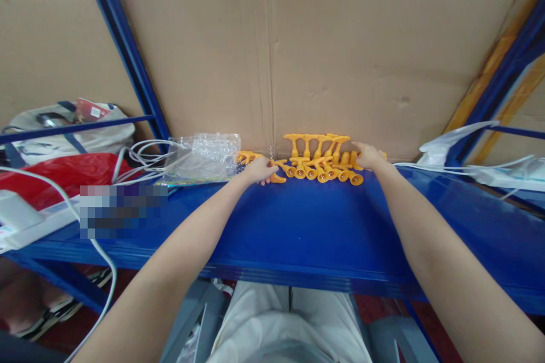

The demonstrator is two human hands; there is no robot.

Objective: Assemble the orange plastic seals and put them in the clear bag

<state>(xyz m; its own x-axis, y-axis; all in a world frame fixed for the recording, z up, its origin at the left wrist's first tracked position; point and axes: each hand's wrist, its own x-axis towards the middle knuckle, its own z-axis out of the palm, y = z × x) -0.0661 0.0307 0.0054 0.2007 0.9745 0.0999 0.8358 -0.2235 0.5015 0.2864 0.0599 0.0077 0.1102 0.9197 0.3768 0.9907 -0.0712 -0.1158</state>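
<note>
Nearest comes the pale trousered lap (pixel 289 317), then the glossy blue shelf (pixel 306 227), smooth and hard-edged, with the orange corkscrews (pixel 322 174) lined up along its back. The front ones lie down, flared round mouths aimed at the wearer, long axes running back toward the wall. They're smooth, plastic-looking, trumpet-shaped, hollow at the mouth, all the same bright yellow-orange. Left hand (pixel 259 170) is at the left end of the group, fingers curled by an orange handle (pixel 278 178) that pokes out beneath them; whether they're clamped on it, I can't tell. A thin metal spiral (pixel 271 152) points up just behind. Right hand (pixel 368 156) reaches the right end, fingers bent over the pieces there; its grip is hidden too. Behind, more T-shaped pieces (pixel 317 144) stand upright, stems vertical, crossbars on top, before the creased brown cardboard (pixel 340 57).
</note>
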